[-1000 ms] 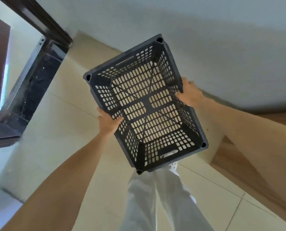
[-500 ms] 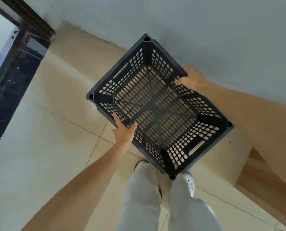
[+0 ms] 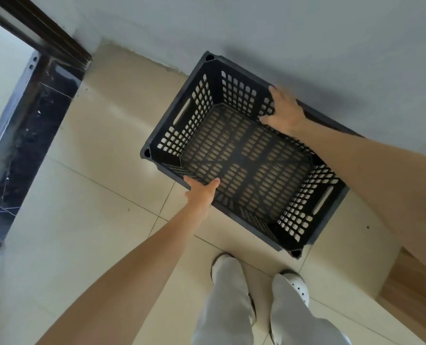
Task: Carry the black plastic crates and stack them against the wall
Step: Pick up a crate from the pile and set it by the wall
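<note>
One black plastic crate (image 3: 244, 158) with perforated walls and floor sits low over the beige tiled floor, its open top facing me and its far long side close to the white wall (image 3: 281, 33). My left hand (image 3: 200, 194) grips the near long rim, thumb inside the crate. My right hand (image 3: 285, 112) holds the far long rim, fingers spread over the edge. I cannot tell whether the crate rests on the floor or hangs just above it. No other crate is in view.
A dark marble threshold (image 3: 25, 145) and a dark door frame (image 3: 38, 33) stand at the left. A wooden panel (image 3: 411, 290) lies at the lower right. My legs in light trousers and white shoes (image 3: 299, 287) stand just behind the crate.
The crate has dropped from chest height down toward the floor and turned so its long side runs along the wall. Both hands kept hold of its rims throughout.
</note>
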Tool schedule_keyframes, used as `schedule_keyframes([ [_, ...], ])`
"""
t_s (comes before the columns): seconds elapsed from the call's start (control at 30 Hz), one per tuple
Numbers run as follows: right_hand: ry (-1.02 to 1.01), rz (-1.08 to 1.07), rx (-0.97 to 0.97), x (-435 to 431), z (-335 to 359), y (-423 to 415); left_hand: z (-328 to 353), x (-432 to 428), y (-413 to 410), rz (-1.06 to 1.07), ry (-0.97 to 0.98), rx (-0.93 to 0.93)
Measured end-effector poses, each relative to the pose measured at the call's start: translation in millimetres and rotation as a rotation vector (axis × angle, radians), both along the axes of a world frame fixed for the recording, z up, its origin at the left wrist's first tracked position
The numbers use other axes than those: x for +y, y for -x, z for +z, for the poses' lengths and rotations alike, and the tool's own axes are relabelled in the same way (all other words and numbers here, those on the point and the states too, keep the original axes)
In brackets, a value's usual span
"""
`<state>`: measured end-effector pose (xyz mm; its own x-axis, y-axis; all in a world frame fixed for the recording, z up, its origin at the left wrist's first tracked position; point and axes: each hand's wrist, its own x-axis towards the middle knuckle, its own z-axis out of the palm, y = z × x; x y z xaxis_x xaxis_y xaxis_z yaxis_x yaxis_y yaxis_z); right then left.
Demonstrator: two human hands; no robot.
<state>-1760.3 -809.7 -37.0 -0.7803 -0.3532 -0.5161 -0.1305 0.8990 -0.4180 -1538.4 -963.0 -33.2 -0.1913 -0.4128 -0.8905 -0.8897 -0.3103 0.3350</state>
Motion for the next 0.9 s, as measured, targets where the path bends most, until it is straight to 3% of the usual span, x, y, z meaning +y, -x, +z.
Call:
schedule_keyframes([
  [0.1,0.011,0.196,0.058,12.8,18.9,-53.0,8.5,8.4,16.7,-0.001,-0.030,-0.061],
  [0.23,-0.050,0.382,-0.334,42.1,32.1,-146.3,18.7,19.6,28.8,-0.215,-0.018,-0.106],
  [0.3,-0.172,0.480,-0.404,57.6,27.9,-188.1,21.6,23.7,34.8,-0.297,-0.044,-0.108],
  [0.53,-0.427,0.547,-0.095,81.1,14.7,-203.0,19.8,26.8,48.4,-0.532,-0.032,-0.164],
  [0.67,-0.473,0.556,-0.057,85.3,19.6,-202.5,34.4,35.5,41.6,-0.679,-0.088,-0.129],
  [0.73,-0.497,0.530,-0.065,89.3,26.2,-202.1,45.7,37.1,35.1,-0.864,-0.086,-0.070],
  [0.9,-0.469,0.487,-0.059,85.0,60.2,-188.8,87.8,25.1,26.0,-1.185,0.153,0.021],
])
